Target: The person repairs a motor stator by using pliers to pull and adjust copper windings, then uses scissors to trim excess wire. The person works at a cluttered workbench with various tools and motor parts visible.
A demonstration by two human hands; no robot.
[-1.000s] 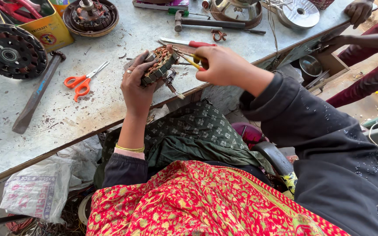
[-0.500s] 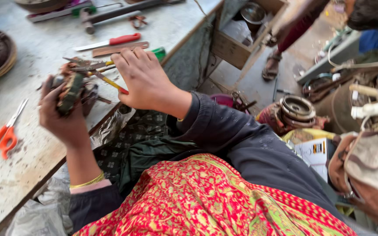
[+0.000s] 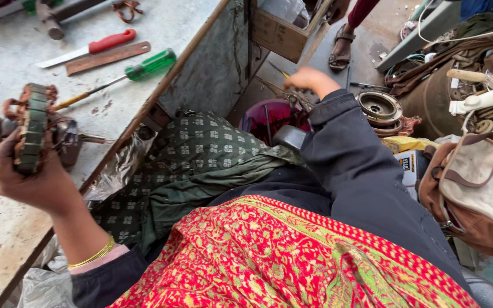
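My left hand (image 3: 27,179) grips a motor stator (image 3: 32,128) with copper windings, holding it upright over the grey workbench (image 3: 7,239) at the left. Its shaft end touches a dark metal part (image 3: 68,140) lying on the bench. My right hand (image 3: 313,80) is stretched out to the right, off the bench and above a maroon bucket (image 3: 263,117) on the floor. It is blurred and seems closed on a thin yellow strip (image 3: 281,71).
On the bench lie a green-handled screwdriver (image 3: 144,65), a red-handled knife (image 3: 106,41), a flat rusty bar (image 3: 106,57) and a hammer (image 3: 49,23). On the floor are a round motor housing (image 3: 379,107) and a brown bag (image 3: 475,188). Another person's sandalled foot (image 3: 340,48) stands beyond.
My right hand has left the stator and swung right and down, away from the bench, toward the floor. The left hand keeps the stator. My view has turned to the right.
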